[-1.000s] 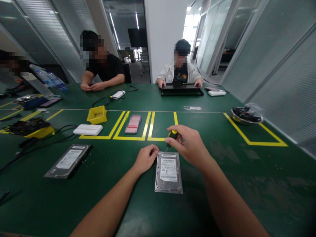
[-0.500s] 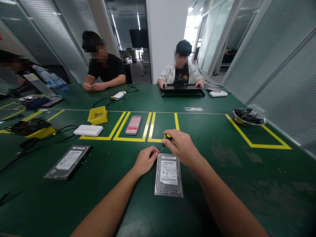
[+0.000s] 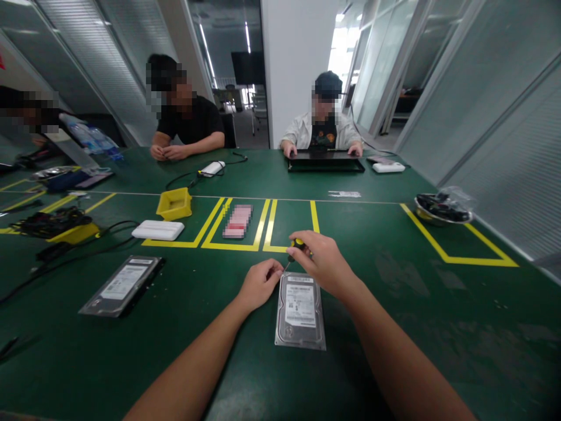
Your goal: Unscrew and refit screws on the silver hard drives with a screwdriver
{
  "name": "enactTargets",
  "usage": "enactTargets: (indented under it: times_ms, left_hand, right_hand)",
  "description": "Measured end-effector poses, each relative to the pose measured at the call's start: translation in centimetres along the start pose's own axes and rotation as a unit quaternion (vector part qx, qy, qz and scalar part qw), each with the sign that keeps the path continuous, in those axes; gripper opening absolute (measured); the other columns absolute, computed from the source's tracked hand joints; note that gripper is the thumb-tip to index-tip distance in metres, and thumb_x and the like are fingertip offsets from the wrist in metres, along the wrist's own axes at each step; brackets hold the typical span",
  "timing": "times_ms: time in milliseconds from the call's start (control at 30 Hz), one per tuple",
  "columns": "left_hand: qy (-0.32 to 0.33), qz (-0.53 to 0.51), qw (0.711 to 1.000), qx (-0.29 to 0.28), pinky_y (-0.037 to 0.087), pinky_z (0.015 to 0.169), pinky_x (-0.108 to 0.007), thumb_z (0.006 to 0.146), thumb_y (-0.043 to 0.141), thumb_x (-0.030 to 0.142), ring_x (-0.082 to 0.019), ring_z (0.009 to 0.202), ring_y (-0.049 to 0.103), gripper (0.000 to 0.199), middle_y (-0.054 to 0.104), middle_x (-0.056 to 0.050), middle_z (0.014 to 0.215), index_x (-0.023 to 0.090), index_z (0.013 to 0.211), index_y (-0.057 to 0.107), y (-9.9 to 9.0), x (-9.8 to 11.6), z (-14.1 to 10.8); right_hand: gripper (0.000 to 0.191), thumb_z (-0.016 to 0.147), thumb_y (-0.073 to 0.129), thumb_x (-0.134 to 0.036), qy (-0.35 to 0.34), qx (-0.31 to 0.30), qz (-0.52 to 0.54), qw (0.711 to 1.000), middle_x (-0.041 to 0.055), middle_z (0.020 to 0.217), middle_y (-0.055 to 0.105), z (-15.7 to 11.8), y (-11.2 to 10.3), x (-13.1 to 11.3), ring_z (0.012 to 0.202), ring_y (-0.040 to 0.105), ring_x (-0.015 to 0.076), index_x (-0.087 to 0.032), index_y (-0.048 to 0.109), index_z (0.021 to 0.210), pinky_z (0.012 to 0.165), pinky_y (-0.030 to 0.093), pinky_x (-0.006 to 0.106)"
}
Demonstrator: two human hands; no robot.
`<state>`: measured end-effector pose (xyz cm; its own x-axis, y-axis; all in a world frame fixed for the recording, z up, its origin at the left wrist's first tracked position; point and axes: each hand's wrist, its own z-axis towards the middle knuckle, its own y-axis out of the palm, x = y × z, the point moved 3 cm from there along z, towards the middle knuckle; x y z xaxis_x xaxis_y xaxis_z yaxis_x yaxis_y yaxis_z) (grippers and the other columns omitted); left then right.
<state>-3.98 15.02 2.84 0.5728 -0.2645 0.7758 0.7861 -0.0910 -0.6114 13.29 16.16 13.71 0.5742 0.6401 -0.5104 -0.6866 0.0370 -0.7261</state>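
Note:
A hard drive (image 3: 300, 313) with a white label lies flat on the green table in front of me. My right hand (image 3: 322, 260) is closed round a yellow and black screwdriver (image 3: 297, 242), whose thin shaft slants down to the drive's far left corner. Beside that same corner, my left hand (image 3: 262, 283) has its thumb and fingertips pinched together near the screwdriver tip. Whatever lies between those fingertips is too small to make out.
A second hard drive (image 3: 123, 286) lies at the left, near a white box (image 3: 158, 230), a yellow tray (image 3: 174, 204) and black cables (image 3: 50, 224). A metal bowl (image 3: 442, 216) stands far right. Two people sit opposite, one holding a black panel (image 3: 326, 161); another person is at far left.

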Motion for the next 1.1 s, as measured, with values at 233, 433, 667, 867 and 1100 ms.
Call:
enactTargets:
  times_ms: [233, 433, 667, 867, 1100]
  left_hand:
    - [0.000, 0.001, 1.000, -0.001, 0.038, 0.064, -0.025, 0.088, 0.053, 0.022, -0.015, 0.069, 0.056, 0.012, 0.063, 0.001, 0.076, 0.018, 0.085, 0.064, -0.01, 0.03, -0.05]
    - [0.007, 0.002, 1.000, -0.002, 0.038, 0.065, -0.025, 0.088, 0.052, 0.021, -0.014, 0.069, 0.055, 0.013, 0.062, 0.001, 0.076, 0.017, 0.085, 0.063, 0.14, -0.11, 0.00]
    - [0.004, 0.003, 1.000, 0.000, 0.038, 0.064, -0.025, 0.088, 0.052, 0.021, -0.014, 0.069, 0.056, 0.013, 0.063, 0.001, 0.076, 0.018, 0.085, 0.064, 0.15, -0.14, 0.05]
    - [0.008, 0.007, 1.000, 0.001, 0.038, 0.064, -0.024, 0.088, 0.053, 0.021, -0.014, 0.069, 0.055, 0.012, 0.063, 0.001, 0.076, 0.018, 0.084, 0.063, 0.12, -0.19, 0.09]
    - [0.010, 0.004, 1.000, 0.003, 0.038, 0.065, -0.025, 0.088, 0.053, 0.021, -0.014, 0.069, 0.056, 0.012, 0.063, 0.001, 0.076, 0.018, 0.085, 0.064, 0.15, -0.24, -0.05]
  right_hand:
    - [0.019, 0.092, 0.058, -0.025, -0.002, -0.004, -0.002, 1.000, 0.0063, 0.094, 0.068, -0.06, -0.11, -0.07, 0.078, 0.060, 0.0152, -0.015, 0.064, 0.107, 0.076, 0.045, 0.028]
    - [0.019, 0.091, 0.059, -0.025, -0.006, 0.000, 0.002, 1.000, 0.0073, 0.095, 0.069, -0.10, -0.09, -0.03, 0.078, 0.061, 0.0158, -0.014, 0.065, 0.106, 0.076, 0.045, 0.029]
    - [0.020, 0.091, 0.059, -0.025, -0.005, -0.001, 0.007, 1.000, 0.0069, 0.094, 0.068, 0.01, -0.01, 0.00, 0.077, 0.060, 0.0158, -0.014, 0.065, 0.106, 0.075, 0.045, 0.029]
    - [0.019, 0.091, 0.059, -0.025, -0.007, 0.003, 0.009, 1.000, 0.0068, 0.093, 0.068, -0.02, -0.07, 0.10, 0.076, 0.060, 0.0156, -0.014, 0.065, 0.106, 0.074, 0.045, 0.029]
    - [0.019, 0.092, 0.059, -0.024, -0.012, 0.007, 0.009, 1.000, 0.0072, 0.094, 0.068, -0.01, 0.07, 0.14, 0.076, 0.060, 0.0154, -0.014, 0.065, 0.106, 0.074, 0.045, 0.029]
